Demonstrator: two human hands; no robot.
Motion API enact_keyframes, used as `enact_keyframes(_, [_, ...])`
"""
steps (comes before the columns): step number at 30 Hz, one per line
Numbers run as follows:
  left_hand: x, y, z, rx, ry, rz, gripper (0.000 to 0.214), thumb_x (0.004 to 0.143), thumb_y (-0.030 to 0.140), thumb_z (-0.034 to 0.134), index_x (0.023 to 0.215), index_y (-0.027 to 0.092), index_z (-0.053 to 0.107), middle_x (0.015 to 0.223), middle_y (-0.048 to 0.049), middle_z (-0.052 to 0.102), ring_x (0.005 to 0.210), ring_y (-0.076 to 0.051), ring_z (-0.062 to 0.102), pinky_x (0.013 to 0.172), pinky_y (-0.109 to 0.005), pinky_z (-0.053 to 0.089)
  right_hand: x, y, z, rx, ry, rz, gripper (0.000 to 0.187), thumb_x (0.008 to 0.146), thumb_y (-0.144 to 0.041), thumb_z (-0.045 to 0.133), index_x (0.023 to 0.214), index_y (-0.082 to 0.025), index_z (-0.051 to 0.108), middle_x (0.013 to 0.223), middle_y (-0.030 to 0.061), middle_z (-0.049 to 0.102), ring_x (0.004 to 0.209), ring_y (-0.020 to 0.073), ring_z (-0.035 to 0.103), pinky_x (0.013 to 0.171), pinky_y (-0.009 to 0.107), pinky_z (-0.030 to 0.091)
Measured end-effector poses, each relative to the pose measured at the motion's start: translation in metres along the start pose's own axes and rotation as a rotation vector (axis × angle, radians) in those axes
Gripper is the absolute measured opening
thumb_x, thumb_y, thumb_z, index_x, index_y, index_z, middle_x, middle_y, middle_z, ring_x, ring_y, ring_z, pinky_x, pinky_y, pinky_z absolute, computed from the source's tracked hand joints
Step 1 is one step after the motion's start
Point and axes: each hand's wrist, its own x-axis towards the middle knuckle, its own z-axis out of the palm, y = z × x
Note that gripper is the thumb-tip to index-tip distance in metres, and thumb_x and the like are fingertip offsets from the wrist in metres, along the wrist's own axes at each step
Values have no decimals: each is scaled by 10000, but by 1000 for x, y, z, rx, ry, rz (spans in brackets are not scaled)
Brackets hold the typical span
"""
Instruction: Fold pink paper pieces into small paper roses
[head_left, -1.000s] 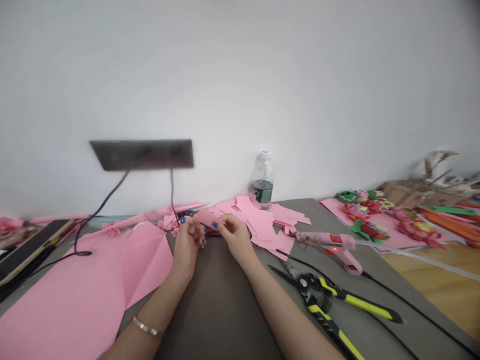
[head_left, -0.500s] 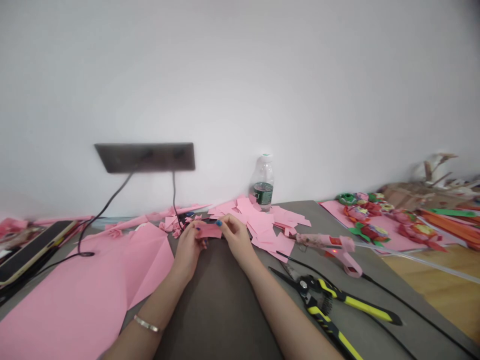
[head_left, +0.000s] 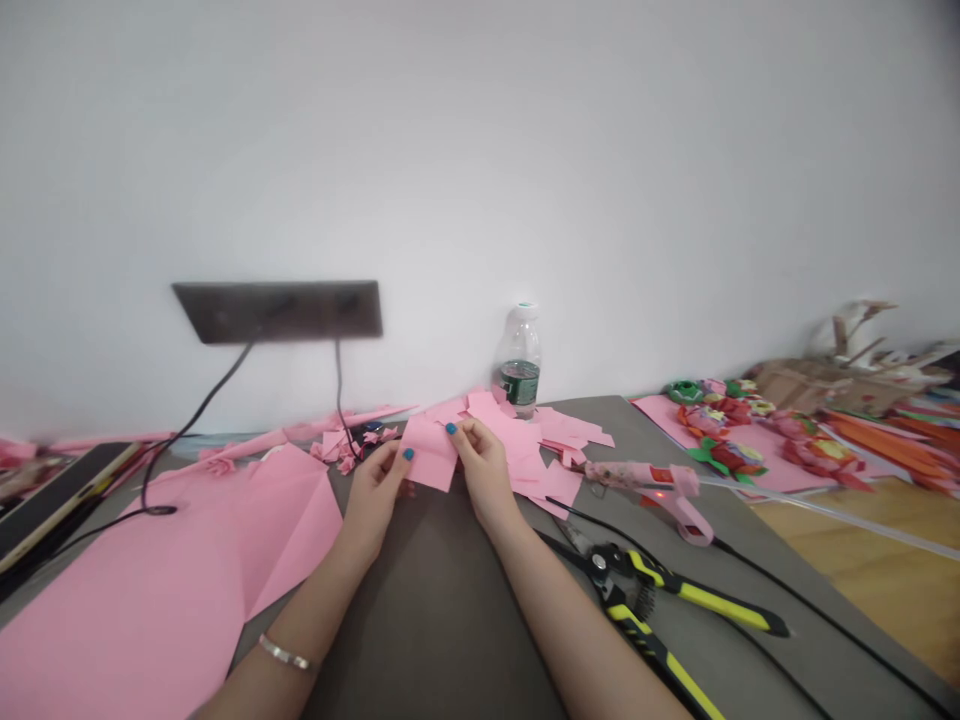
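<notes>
Both hands hold one small pink paper square (head_left: 429,452) just above the grey table (head_left: 442,620). My left hand (head_left: 373,492) pinches its left lower edge with the thumb on top. My right hand (head_left: 484,468) pinches its right upper edge. The square now faces me, unfolded and tilted. Behind it lies a heap of several cut pink paper pieces (head_left: 525,440).
A large folded pink sheet (head_left: 172,580) covers the left of the table. A pink glue gun (head_left: 652,482) and yellow-handled cutters (head_left: 660,600) lie to the right, with black cables. A water bottle (head_left: 519,360) stands at the wall. Paper flowers (head_left: 735,440) sit far right.
The pink piece, earlier seen as a narrow folded strip between the fingers, has been opened out and lifted into a wider square facing the camera. Both hands rose slightly.
</notes>
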Motion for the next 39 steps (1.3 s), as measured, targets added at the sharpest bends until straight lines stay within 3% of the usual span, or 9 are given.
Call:
enact_keyframes(3, [5,-1,-8,24,97,35,366,702,487,748,890,173,727,657,19,578,523,-99,472,451,-181,379,0,0,-1,-21,-104,43,256,709,-400,743,702,-211,569,608,-40,501,521,127,451,474,248,354])
enact_keyframes(7, [7,6,-14,223,48,151,324,766,441,703,934,165,724,652,19,568,502,-98,453,449,-193,367,1,-1,-4,-31,-165,63,233,721,-359,726,707,-217,542,591,-55,515,468,108,472,437,231,331])
enact_keyframes(12, [3,12,-12,215,-41,259,420,822,273,618,1240,243,589,676,41,568,537,-122,516,534,-220,451,3,-4,-9,28,-119,97,172,763,-342,640,873,-232,565,509,-99,454,399,92,396,407,212,272])
enact_keyframes(18, [0,8,-9,350,-166,307,254,713,139,591,900,214,744,1037,-76,670,842,-206,624,654,-258,506,7,1,-12,108,-62,145,111,721,-286,559,814,-229,578,528,-87,431,427,96,390,430,212,275])
enact_keyframes(23, [4,2,-9,206,-7,191,177,739,259,684,898,193,724,863,-37,693,688,-162,620,612,-247,502,4,-3,-8,139,-144,156,161,682,-286,460,767,-220,580,526,-60,468,464,126,454,479,238,342])
enact_keyframes(29, [7,1,-8,-21,92,89,307,689,401,778,888,176,717,778,-10,684,671,-130,605,629,-232,520,-3,-12,-1,-48,-280,8,111,696,-204,574,798,-218,616,724,-24,592,616,140,534,608,268,405])
enact_keyframes(31, [7,2,-7,-89,123,62,349,629,412,821,859,174,711,759,-5,680,686,-131,619,629,-230,529,-2,-12,-2,-48,-244,-7,65,734,-268,636,758,-213,610,705,-18,580,620,146,526,605,273,406])
enact_keyframes(34, [7,4,-6,-139,161,63,353,578,386,854,806,169,695,729,8,656,685,-123,628,632,-221,535,2,-8,-7,-22,-162,-7,189,759,-367,677,694,-209,597,619,-25,543,594,147,502,593,275,401])
enact_keyframes(39, [10,-2,-7,-75,115,114,292,628,354,811,812,173,673,840,-1,649,743,-131,636,701,-263,561,6,-3,-10,1,-126,-5,220,718,-391,728,725,-196,625,679,-7,606,657,162,561,652,290,453])
